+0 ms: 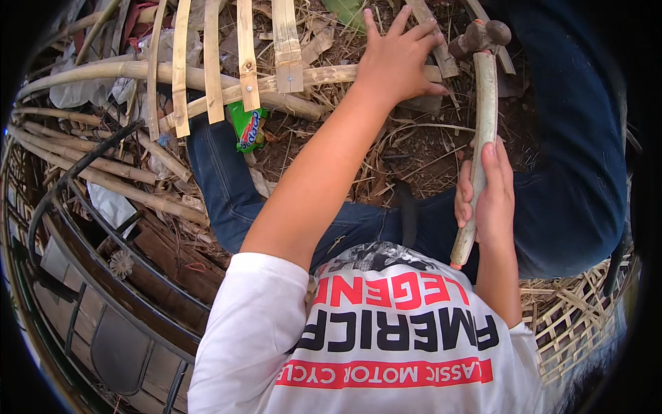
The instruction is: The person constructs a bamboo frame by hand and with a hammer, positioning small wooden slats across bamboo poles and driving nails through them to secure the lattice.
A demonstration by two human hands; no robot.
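My right hand (491, 190) is wrapped round the pale wooden handle of a hammer (485, 103), whose rusty metal head points away from me. My left hand (401, 58) lies with its fingers spread over the right end of a bamboo pole (324, 76) and beside a bamboo slat (434, 34). Whether its palm presses on the pole is hidden. Further left, several flat bamboo slats (246, 55) cross that pole side by side, and nail heads show on some of them.
Dry straw and leaves cover the soil (427, 162) between my legs. A green wrapper (247, 127) lies by my left knee. Loose bamboo poles (117, 183) and a black metal frame (83, 165) stand at the left. A woven bamboo lattice (579, 317) is at the lower right.
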